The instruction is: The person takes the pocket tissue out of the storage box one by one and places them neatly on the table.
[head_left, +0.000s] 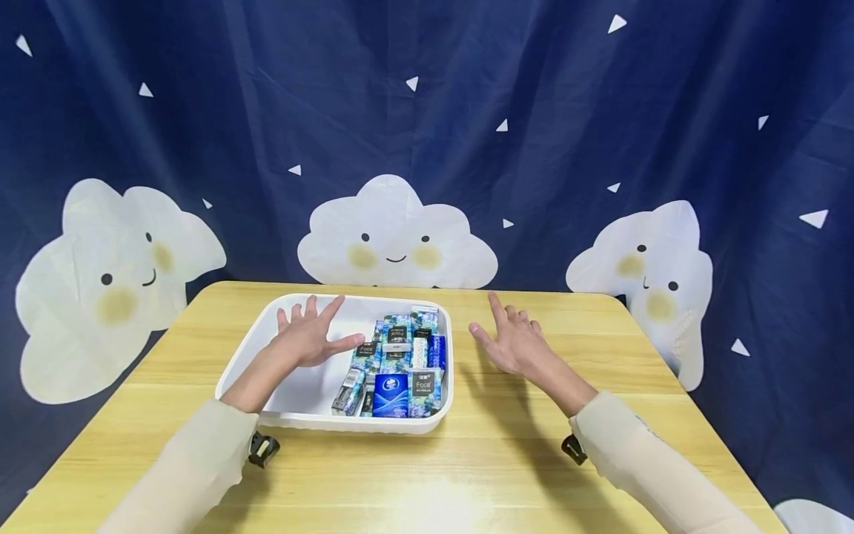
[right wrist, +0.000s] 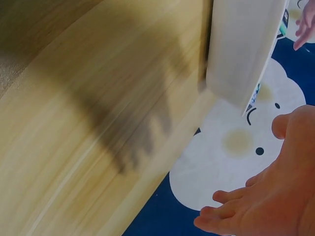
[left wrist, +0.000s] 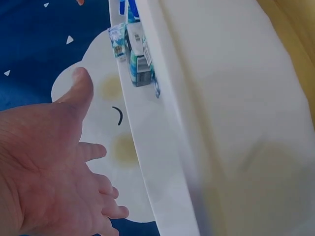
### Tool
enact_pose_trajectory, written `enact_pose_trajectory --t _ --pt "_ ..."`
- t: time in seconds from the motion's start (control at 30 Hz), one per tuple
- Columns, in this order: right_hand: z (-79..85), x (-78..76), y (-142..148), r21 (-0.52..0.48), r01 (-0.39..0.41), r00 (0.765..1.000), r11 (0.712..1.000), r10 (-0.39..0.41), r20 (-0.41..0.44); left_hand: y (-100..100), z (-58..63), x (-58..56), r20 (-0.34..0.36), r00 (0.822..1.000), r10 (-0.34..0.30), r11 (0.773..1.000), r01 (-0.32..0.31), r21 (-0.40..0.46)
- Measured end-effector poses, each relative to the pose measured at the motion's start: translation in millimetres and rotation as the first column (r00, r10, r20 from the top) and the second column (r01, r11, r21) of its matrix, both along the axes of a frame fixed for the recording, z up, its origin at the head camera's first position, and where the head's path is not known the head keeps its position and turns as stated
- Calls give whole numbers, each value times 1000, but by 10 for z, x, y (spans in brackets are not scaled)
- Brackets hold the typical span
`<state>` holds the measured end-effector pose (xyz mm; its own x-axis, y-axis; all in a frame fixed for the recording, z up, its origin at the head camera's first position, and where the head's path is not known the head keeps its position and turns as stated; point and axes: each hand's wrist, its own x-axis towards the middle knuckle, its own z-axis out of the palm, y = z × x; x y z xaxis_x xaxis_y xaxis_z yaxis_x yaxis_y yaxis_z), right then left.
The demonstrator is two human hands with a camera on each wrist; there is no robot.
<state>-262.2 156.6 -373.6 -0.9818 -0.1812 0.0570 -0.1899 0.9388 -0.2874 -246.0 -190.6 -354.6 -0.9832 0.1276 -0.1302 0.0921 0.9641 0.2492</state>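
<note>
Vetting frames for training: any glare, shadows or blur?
Head: bright glare on the table at the bottom, shadow from the right hand. Right wrist: soft-edged hand shadow on the table. Left wrist: faint shadow on the tray; print on the packs too soft to read.

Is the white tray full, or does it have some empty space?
Partly full. In the head view, small packets crowd the right side of the white tray, while its left part shows bare.

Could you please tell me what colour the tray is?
The tray is white, seen best in the head view.
</note>
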Motion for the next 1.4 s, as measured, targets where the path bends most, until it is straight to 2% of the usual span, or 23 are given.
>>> enact_pose_trajectory --t 0.4,0.6,0.77,0.93,1.13,1.27,1.4 --pt "25 35 -47 -128 -40 995 991 51 83 -267 21 -43 52 997 59 998 -59 -2" --pt "13 56 -76 -130 -30 990 991 48 133 -417 39 -64 86 992 89 996 -91 22" --pt "-18 62 -143 -134 -29 987 991 50 155 -616 46 -67 122 988 97 993 -104 55" --pt "-62 114 -232 -145 -29 985 989 53 162 -838 33 -81 187 974 126 984 -146 98" --pt "-130 173 -304 -193 -48 987 980 75 140 -1018 -12 -97 278 948 157 967 -205 153" --pt "-172 195 -355 -215 -79 989 973 104 107 -1096 -64 -79 327 935 139 952 -217 215" --pt "-200 221 -408 -234 -104 988 967 127 87 -1143 -84 -61 345 932 109 942 -207 264"
